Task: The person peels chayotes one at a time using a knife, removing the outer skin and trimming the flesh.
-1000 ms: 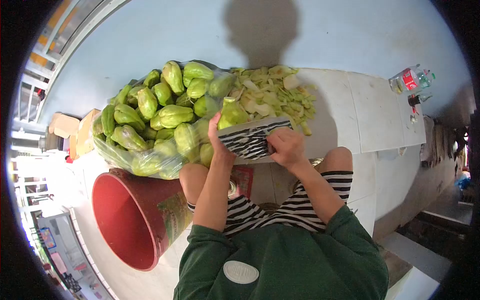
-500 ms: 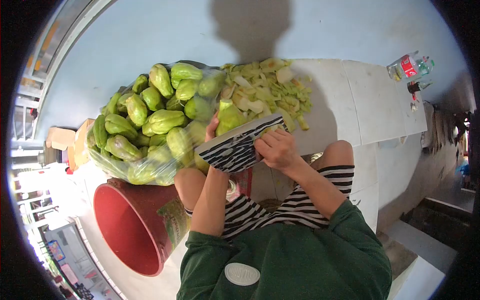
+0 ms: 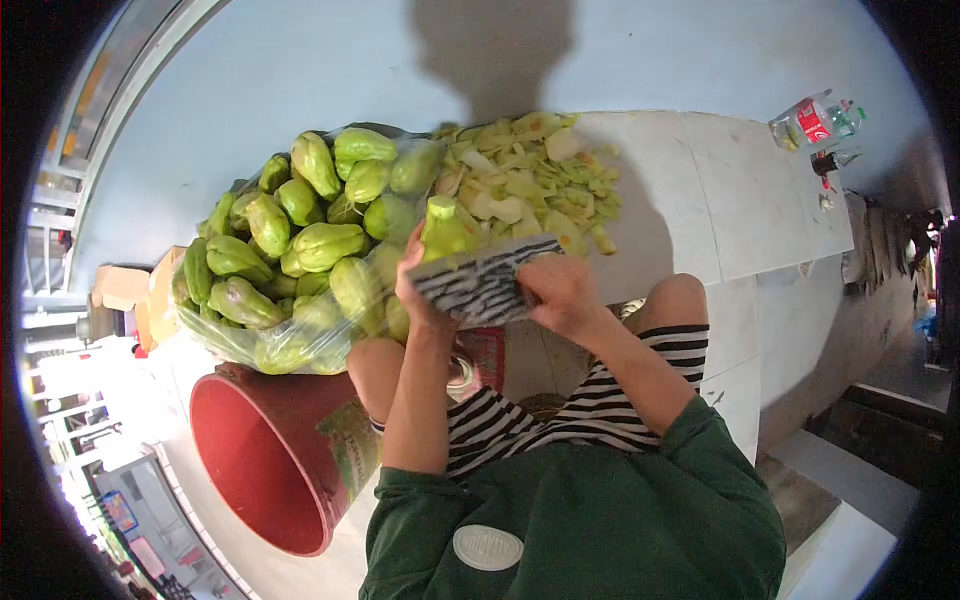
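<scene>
My left hand (image 3: 418, 284) is closed around a green chayote (image 3: 446, 228), its pale, peeled-looking end pointing up. A cleaver (image 3: 482, 285) with a wide, shiny blade lies slantwise across the chayote's near side and hides its lower part. Black and white stripes show on the blade. My right hand (image 3: 566, 290) grips the cleaver at its right end; the handle is hidden in my fingers. Just behind, a heap of pale green peelings (image 3: 530, 180) covers the ledge. Left of my hands, a clear plastic bag (image 3: 340, 335) holds several chayotes.
A red bucket (image 3: 262, 470) lies tipped by my left knee, its mouth toward me. A plastic bottle with a red label (image 3: 812, 120) and a small dark bottle (image 3: 828, 163) stand by the wall at right. A cardboard box (image 3: 160, 295) is at far left.
The cleaver has shifted slightly, and its blade is now blurred by motion. My left hand and the chayote have moved a little to the left. Both grips are kept.
</scene>
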Motion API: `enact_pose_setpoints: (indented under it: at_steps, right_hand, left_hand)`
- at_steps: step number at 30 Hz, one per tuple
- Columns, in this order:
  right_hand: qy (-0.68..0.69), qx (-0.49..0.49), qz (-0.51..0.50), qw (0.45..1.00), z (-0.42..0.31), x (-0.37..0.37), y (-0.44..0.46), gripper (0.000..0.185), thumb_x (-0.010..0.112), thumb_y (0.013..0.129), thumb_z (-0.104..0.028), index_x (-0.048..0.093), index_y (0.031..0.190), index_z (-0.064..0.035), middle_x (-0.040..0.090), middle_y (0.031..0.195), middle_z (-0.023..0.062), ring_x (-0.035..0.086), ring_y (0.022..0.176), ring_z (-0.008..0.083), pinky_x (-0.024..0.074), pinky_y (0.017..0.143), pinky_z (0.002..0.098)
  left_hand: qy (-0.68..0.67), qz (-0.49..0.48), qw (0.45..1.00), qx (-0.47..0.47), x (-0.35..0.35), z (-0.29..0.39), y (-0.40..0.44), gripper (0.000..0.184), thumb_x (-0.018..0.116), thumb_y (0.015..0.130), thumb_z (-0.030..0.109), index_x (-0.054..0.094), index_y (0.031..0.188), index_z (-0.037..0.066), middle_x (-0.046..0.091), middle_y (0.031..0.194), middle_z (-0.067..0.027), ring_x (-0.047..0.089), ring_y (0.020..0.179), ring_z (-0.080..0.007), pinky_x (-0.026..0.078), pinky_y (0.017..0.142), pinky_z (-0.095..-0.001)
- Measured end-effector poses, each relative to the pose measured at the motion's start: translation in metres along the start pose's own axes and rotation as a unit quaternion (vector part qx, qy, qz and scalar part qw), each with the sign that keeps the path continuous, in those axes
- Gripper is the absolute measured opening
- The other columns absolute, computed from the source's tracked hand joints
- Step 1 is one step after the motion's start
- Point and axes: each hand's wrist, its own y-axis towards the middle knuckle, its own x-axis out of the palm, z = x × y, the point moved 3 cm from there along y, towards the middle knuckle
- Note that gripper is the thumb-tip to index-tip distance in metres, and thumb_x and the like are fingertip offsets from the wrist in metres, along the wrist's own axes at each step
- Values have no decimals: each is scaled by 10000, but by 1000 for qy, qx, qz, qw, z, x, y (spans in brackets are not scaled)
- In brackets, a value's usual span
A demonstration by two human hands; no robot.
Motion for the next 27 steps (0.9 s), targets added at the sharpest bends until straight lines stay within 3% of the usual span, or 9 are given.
enact_pose_setpoints:
  at_steps: [1, 2, 6, 11, 18, 20, 23, 26, 27]
  right_hand:
    - [-15, 37, -21, 999, 8, 3, -2, 277, 683, 550, -129, 512, 759, -67, 522, 665, 78, 565, 637, 287, 444, 566, 395]
    - [-30, 74, -40, 996, 14, 6, -4, 283, 699, 565, -147, 512, 765, -75, 558, 688, 71, 603, 682, 290, 477, 600, 398]
    - [-53, 48, -14, 997, 12, 5, -3, 276, 699, 567, -145, 512, 757, -74, 570, 686, 84, 608, 673, 298, 478, 586, 404]
    - [-20, 141, -62, 988, 29, 15, -9, 249, 692, 601, -123, 523, 777, -75, 576, 678, 105, 613, 657, 310, 471, 566, 413]
    - [48, 116, -44, 991, 22, -2, -4, 238, 679, 567, -54, 492, 715, -49, 497, 611, 107, 541, 569, 296, 406, 507, 388]
    - [33, 73, -62, 995, 15, -10, -2, 258, 684, 540, -65, 498, 718, -50, 495, 613, 106, 546, 574, 298, 410, 512, 389]
    - [24, 107, -91, 990, 11, -11, -5, 235, 679, 610, -142, 523, 771, -74, 555, 651, 98, 591, 638, 321, 460, 561, 421]
    - [-17, 84, -69, 994, 15, -7, -8, 260, 688, 606, -152, 524, 788, -69, 565, 672, 107, 595, 651, 321, 467, 570, 415]
    - [-12, 123, -108, 987, 21, -4, -7, 288, 705, 579, -151, 523, 788, -74, 577, 711, 95, 613, 690, 300, 475, 576, 403]
  left_hand:
    - [0, -22, 999, 27, 6, 3, -4, 636, 483, 818, 352, 416, 1328, -23, 589, 1145, -176, 591, 1016, -296, 483, 904, -409]
    - [-25, 42, 999, 2, 3, 3, -1, 640, 472, 805, 345, 419, 1325, -24, 587, 1149, -183, 592, 1012, -307, 480, 908, -419]
    - [-16, 16, 1000, 1, 4, 9, 0, 638, 471, 805, 346, 422, 1326, -20, 587, 1154, -186, 587, 1027, -313, 480, 903, -428]
    - [-23, 60, 998, -6, 5, 13, -4, 661, 561, 785, 337, 422, 1338, 2, 576, 1187, -190, 580, 1062, -320, 467, 932, -452]
    - [28, 21, 999, -25, 8, 17, -8, 722, 577, 754, 343, 393, 1341, -33, 561, 1200, -220, 576, 1074, -345, 472, 936, -445]
    - [20, -33, 999, -13, 6, 17, -5, 736, 588, 749, 349, 389, 1338, -44, 565, 1186, -218, 582, 1057, -344, 478, 922, -435]
    - [31, -9, 999, -15, 5, 16, -2, 740, 592, 749, 350, 389, 1337, -51, 567, 1180, -220, 586, 1047, -342, 478, 918, -431]
    - [14, -19, 1000, -18, 6, 14, -4, 749, 594, 752, 360, 387, 1344, -49, 564, 1190, -224, 584, 1053, -341, 476, 924, -429]
    - [14, -19, 1000, -19, 7, 13, -5, 749, 594, 752, 360, 387, 1344, -49, 564, 1190, -224, 584, 1053, -341, 476, 924, -429]
